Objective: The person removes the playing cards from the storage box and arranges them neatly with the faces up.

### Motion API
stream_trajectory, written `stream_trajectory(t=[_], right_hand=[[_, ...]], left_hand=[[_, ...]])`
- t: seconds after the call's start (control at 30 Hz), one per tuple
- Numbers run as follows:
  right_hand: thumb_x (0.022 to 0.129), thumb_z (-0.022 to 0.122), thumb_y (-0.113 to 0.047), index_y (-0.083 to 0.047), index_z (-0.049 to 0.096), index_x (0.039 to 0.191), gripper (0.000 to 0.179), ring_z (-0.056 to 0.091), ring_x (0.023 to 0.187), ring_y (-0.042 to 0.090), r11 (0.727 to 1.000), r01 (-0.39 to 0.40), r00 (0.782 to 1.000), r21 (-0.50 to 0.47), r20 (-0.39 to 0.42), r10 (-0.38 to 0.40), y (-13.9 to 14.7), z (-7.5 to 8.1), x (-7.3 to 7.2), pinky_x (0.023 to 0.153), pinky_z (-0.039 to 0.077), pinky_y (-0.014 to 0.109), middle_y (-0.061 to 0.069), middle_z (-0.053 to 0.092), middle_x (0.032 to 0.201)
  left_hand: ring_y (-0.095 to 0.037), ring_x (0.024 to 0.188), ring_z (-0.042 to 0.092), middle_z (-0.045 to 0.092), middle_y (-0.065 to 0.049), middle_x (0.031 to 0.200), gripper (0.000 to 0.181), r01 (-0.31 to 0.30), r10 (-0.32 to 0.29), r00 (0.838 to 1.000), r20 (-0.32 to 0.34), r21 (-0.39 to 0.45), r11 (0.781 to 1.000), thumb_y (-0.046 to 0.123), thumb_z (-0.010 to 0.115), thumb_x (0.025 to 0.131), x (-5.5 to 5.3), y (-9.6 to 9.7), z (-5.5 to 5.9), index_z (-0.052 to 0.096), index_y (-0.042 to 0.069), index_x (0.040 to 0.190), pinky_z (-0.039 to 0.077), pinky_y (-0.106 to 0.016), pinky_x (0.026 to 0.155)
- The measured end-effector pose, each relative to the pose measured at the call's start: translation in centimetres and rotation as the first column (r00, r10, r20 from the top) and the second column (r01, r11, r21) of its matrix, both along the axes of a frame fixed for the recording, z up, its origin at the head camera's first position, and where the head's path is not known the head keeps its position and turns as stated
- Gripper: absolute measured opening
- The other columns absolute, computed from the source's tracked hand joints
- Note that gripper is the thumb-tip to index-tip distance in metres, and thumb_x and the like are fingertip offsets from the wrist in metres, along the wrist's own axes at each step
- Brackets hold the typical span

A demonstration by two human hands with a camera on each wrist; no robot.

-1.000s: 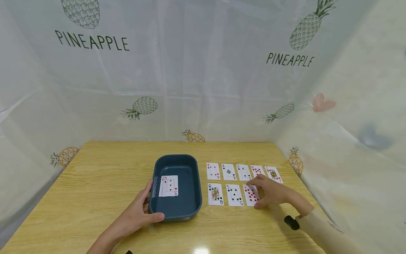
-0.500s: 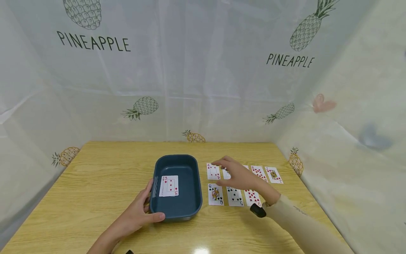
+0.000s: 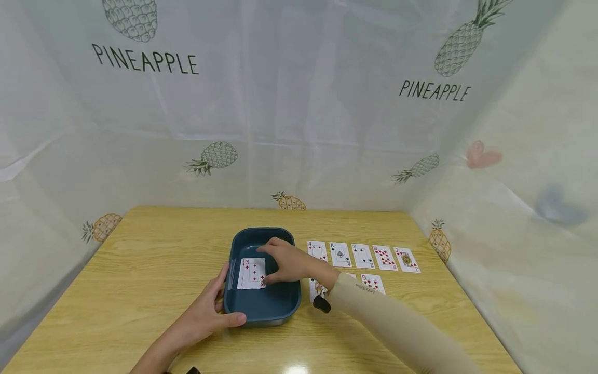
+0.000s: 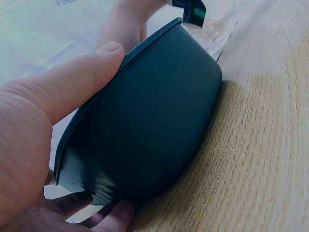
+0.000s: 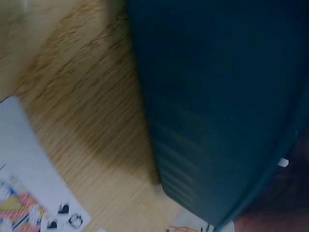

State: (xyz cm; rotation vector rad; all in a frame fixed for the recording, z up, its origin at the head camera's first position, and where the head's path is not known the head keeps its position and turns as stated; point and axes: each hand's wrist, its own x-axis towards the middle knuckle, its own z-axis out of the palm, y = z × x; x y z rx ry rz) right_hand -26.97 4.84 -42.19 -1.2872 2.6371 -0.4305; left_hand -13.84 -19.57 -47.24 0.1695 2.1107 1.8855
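Note:
A dark blue rectangular tub (image 3: 282, 304) sits on the table, holding a small pile of playing cards with the three of diamonds (image 3: 253, 274) face up on top. My left hand (image 3: 210, 306) grips the tub's left side, thumb (image 4: 87, 72) over the rim and fingers underneath in the left wrist view. My right hand (image 3: 287, 262) reaches into the tub with thumb and fingers spread at the pile's right side; the thumb tip is at the top card's edge. In the right wrist view the tub's wall (image 5: 207, 96) hides most of that hand.
Right of the tub, a back row runs from the four of diamonds (image 3: 317, 250) to a jack (image 3: 407, 259). The front row has the queen of spades (image 5: 29, 193), a card mostly behind my right forearm, and the nine of hearts (image 3: 372, 283). Pineapple-print sheeting (image 3: 280, 130) encloses the table.
My right hand has swept left from the nine of hearts, across the card rows, into the tub. My left hand keeps its grip. The head view has shifted slightly.

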Motion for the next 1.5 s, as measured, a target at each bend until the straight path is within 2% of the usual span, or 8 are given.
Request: stream_trajectory(t=[0.17, 0.4, 0.63, 0.73, 0.93, 1.17, 1.37, 1.5], right_hand=[[0.089, 0.087, -0.044, -0.011, 0.053, 0.156, 0.083, 0.056, 0.128, 0.020, 0.996, 0.017, 1.000, 0.090, -0.026, -0.015, -1.6, -0.7, -0.4, 0.111, 0.050, 0.029, 0.008, 0.055, 0.146], [0.087, 0.087, -0.050, -0.015, 0.052, 0.158, 0.086, 0.055, 0.130, 0.020, 0.975, 0.064, 0.997, 0.212, -0.057, -0.053, -2.9, -1.3, -0.4, 0.111, 0.050, 0.032, 0.006, 0.054, 0.150], [0.086, 0.087, -0.052, -0.017, 0.054, 0.157, 0.085, 0.054, 0.131, 0.020, 0.968, 0.074, 0.996, 0.241, -0.075, -0.058, -3.1, -1.2, -0.3, 0.112, 0.049, 0.033, 0.005, 0.055, 0.150], [0.086, 0.087, -0.052, -0.017, 0.054, 0.156, 0.086, 0.054, 0.126, 0.018, 0.968, 0.077, 0.995, 0.239, -0.080, -0.060, -3.2, -1.3, -0.3, 0.110, 0.050, 0.031, 0.004, 0.055, 0.147], [0.084, 0.089, -0.050, -0.015, 0.057, 0.154, 0.085, 0.053, 0.114, 0.015, 0.979, 0.070, 0.996, 0.190, -0.072, -0.057, -3.1, -1.0, -0.5, 0.098, 0.051, 0.024, 0.005, 0.056, 0.138], [0.083, 0.092, -0.044, -0.011, 0.058, 0.152, 0.084, 0.052, 0.111, 0.016, 0.998, 0.039, 0.998, 0.050, -0.052, -0.036, -1.3, 0.8, -0.2, 0.094, 0.052, 0.025, 0.007, 0.055, 0.134], [0.086, 0.091, -0.038, -0.010, 0.053, 0.155, 0.083, 0.055, 0.117, 0.023, 0.995, 0.035, 0.999, -0.094, 0.011, -0.034, 3.2, 3.5, 0.6, 0.097, 0.053, 0.032, 0.007, 0.053, 0.137], [0.087, 0.090, -0.035, -0.009, 0.052, 0.155, 0.082, 0.055, 0.119, 0.023, 0.986, 0.030, 1.000, -0.161, 0.003, -0.030, 7.7, 4.7, 1.1, 0.100, 0.053, 0.039, 0.004, 0.053, 0.137]], left_hand=[[-0.045, 0.142, 0.051, 0.000, -0.027, 0.170, 0.121, 0.018, -0.018, 1.000, -0.006, 0.017, 1.000, 0.017, 0.086, 0.092, -0.1, -0.1, 0.0, -0.005, 0.025, 0.172, 0.061, -0.035, 0.098], [-0.048, 0.144, 0.049, -0.001, -0.027, 0.169, 0.121, 0.031, -0.031, 1.000, -0.002, 0.040, 0.999, 0.015, 0.085, 0.093, 0.0, -0.1, 0.0, -0.007, 0.025, 0.172, 0.060, -0.034, 0.098], [-0.048, 0.145, 0.049, 0.001, -0.027, 0.169, 0.120, 0.023, -0.023, 1.000, -0.001, 0.023, 0.999, 0.016, 0.085, 0.093, 0.0, -0.1, 0.1, -0.006, 0.025, 0.172, 0.060, -0.034, 0.099], [-0.049, 0.146, 0.046, 0.000, -0.027, 0.169, 0.121, 0.027, -0.027, 1.000, 0.001, 0.030, 0.999, 0.016, 0.085, 0.093, 0.0, -0.2, 0.1, -0.006, 0.025, 0.172, 0.060, -0.034, 0.099], [-0.050, 0.146, 0.045, 0.000, -0.028, 0.169, 0.121, 0.016, -0.016, 1.000, 0.010, 0.016, 1.000, 0.017, 0.086, 0.093, 0.1, -0.2, 0.1, -0.006, 0.027, 0.172, 0.060, -0.036, 0.099], [-0.050, 0.146, 0.046, 0.000, -0.028, 0.169, 0.122, 0.017, -0.017, 1.000, 0.010, 0.021, 1.000, 0.016, 0.085, 0.093, 0.0, -0.2, -0.1, -0.007, 0.026, 0.172, 0.061, -0.037, 0.098], [-0.050, 0.144, 0.048, 0.003, -0.028, 0.167, 0.123, 0.019, -0.019, 1.000, -0.011, 0.030, 0.999, 0.015, 0.087, 0.091, -0.2, 0.1, -0.2, -0.006, 0.024, 0.172, 0.061, -0.036, 0.098], [-0.049, 0.144, 0.049, 0.005, -0.028, 0.167, 0.125, 0.003, -0.002, 1.000, -0.005, 0.026, 1.000, 0.015, 0.088, 0.090, 0.0, 0.1, -0.2, -0.005, 0.024, 0.172, 0.061, -0.036, 0.097]])
